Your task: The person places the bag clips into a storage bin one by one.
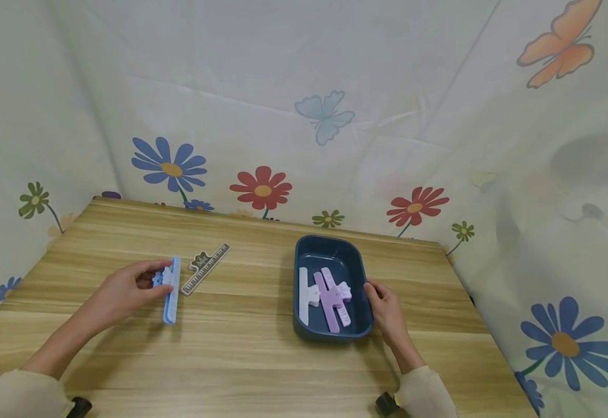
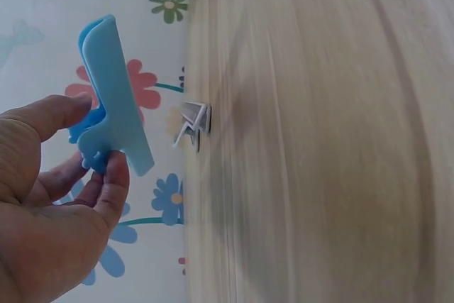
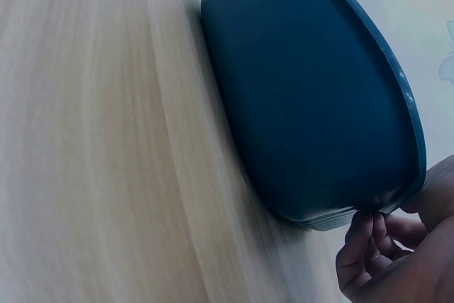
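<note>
My left hand [image 1: 128,287] pinches a light blue clip [image 2: 117,97] by its handle tabs, with the long bar held above the table in the left wrist view. Beside it on the wood lies a black-and-white clip [image 1: 205,269] with a piano-key pattern. At the right, my right hand [image 1: 387,307] grips the side rim of a dark blue bin [image 3: 305,97], thumb over the edge and fingers against the outside. Inside the bin lie a white clip [image 1: 304,296], a purple clip [image 1: 327,302] and a pale lilac clip [image 1: 344,315] partly beneath the purple one.
The wood-grain table [image 1: 230,360] ends at the back against a fabric backdrop [image 1: 220,75] printed with flowers and butterflies. More of this fabric hangs along both sides. The bin's walls rise around the clips in it.
</note>
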A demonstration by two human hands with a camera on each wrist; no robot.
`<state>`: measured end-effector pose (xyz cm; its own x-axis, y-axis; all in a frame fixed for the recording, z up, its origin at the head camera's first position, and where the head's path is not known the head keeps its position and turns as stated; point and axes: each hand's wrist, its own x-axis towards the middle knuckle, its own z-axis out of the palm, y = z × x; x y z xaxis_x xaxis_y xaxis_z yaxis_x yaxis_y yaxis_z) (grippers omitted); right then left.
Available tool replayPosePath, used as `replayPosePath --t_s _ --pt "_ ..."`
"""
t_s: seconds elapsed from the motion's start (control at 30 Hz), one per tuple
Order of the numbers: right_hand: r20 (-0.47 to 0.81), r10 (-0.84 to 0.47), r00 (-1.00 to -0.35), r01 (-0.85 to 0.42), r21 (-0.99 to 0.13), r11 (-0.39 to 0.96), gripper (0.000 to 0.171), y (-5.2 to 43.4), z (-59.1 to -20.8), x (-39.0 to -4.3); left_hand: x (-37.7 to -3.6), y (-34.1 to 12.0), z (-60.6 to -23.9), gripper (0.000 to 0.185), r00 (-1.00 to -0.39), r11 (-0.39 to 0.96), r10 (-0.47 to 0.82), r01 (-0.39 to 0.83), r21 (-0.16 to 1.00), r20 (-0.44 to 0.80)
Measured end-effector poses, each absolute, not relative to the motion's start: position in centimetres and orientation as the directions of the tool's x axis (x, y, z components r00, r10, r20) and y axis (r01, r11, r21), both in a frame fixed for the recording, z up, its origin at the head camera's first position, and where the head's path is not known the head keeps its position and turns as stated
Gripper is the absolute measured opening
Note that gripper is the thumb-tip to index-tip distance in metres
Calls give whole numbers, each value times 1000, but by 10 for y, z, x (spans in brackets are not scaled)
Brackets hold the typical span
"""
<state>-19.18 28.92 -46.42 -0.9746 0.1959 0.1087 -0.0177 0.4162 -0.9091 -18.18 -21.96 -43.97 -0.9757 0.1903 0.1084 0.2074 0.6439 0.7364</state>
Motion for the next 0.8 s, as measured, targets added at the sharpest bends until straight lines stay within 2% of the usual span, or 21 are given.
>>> replayPosePath --t_s 0.47,0.7,0.8 --pt "93 191 -977 -6 -909 416 35 288 -461 -192 -183 -198 -429 60 -973 603 208 207 771 100" --pt "114 162 -980 -35 -904 426 31 273 -430 -177 -184 -181 -423 57 -968 570 227 221 792 106" --pt "116 155 -981 -38 -902 431 31 272 -429 -175 -183 -173 -420 55 -965 545 235 232 806 119"
